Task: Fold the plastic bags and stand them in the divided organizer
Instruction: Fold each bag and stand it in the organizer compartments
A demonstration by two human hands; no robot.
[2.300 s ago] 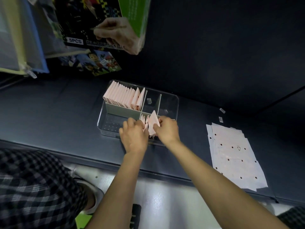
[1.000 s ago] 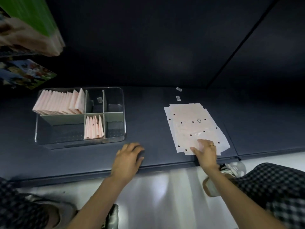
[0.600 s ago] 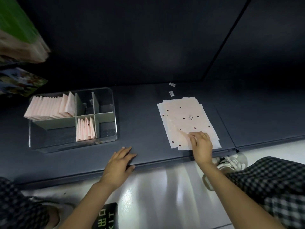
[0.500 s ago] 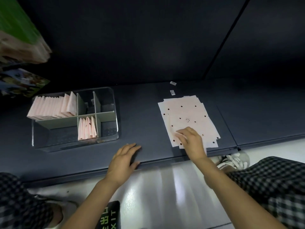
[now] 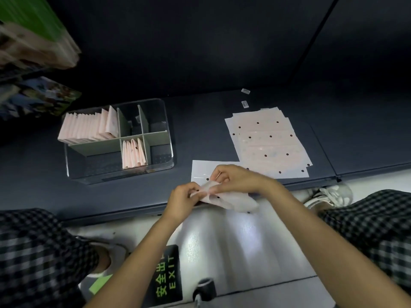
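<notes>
Both my hands meet at the near edge of the desk (image 5: 200,134). My left hand (image 5: 182,200) has its fingers curled, pinching the left end of one plastic bag (image 5: 231,200); my right hand (image 5: 239,178) pinches the same bag from above, fingers bent round a raised fold. The bag is pale pink with dark dots, partly lifted, its right end hanging past the desk edge over the floor.

Under and behind my hands a white sheet (image 5: 200,168) lies flat on the desk. Right of it sits the stack of flat bags (image 5: 266,141), fanned slightly, well apart from the organizer.

The clear divided organizer (image 5: 164,112) stands on the desk to the left. Its back-left compartment holds a full row of folded bags (image 5: 86,127), standing upright. The front middle compartment holds a few more folded bags (image 5: 133,153), upright, leaning a little.

Two small labels (image 5: 244,97) lie on the desk beyond the stack. An exit sign (image 5: 165,278) shows on the floor between my forearms. Checked trousers (image 5: 367,225) either side.
</notes>
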